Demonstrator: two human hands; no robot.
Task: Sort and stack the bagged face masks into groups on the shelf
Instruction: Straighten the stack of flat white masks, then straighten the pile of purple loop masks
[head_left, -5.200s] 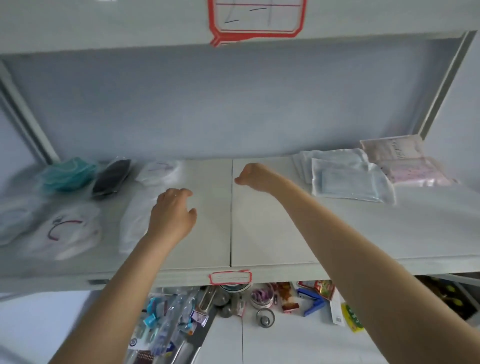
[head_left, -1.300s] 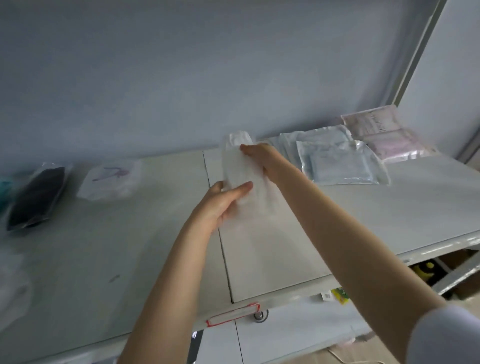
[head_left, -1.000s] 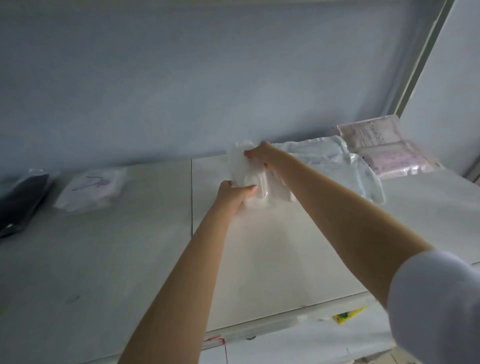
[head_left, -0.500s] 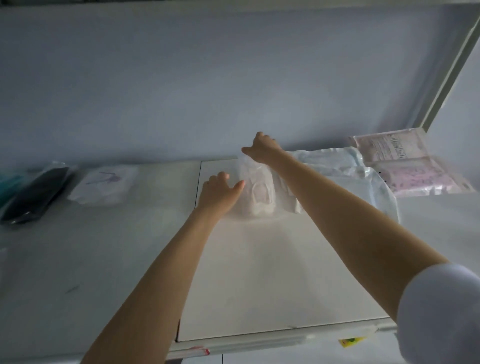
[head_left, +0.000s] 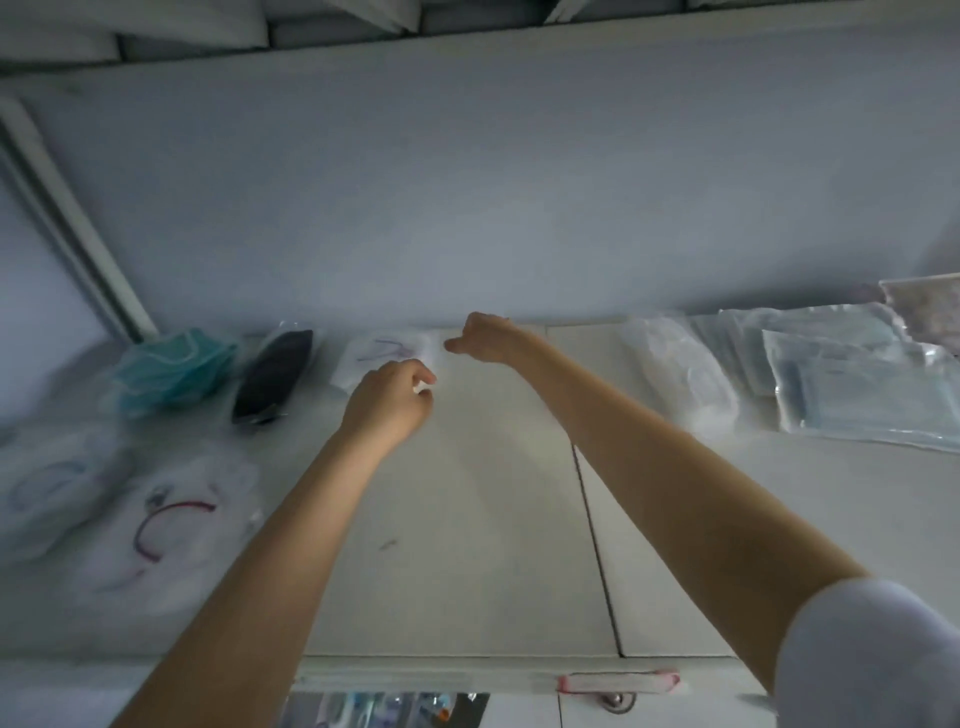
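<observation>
Hands close on the white bagged mask (head_left: 387, 356) at the shelf (head_left: 467, 519) back: left hand (head_left: 387, 402) fingers pinch its near edge, right hand (head_left: 485, 340) fingers its far corner. Next, probably, lifting it onto a matching group.

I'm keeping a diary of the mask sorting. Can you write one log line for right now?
step: reaching next bag | left hand: at white bagged mask | right hand: at its far corner | grip: unclear | white bag: already beside blue stack
</observation>
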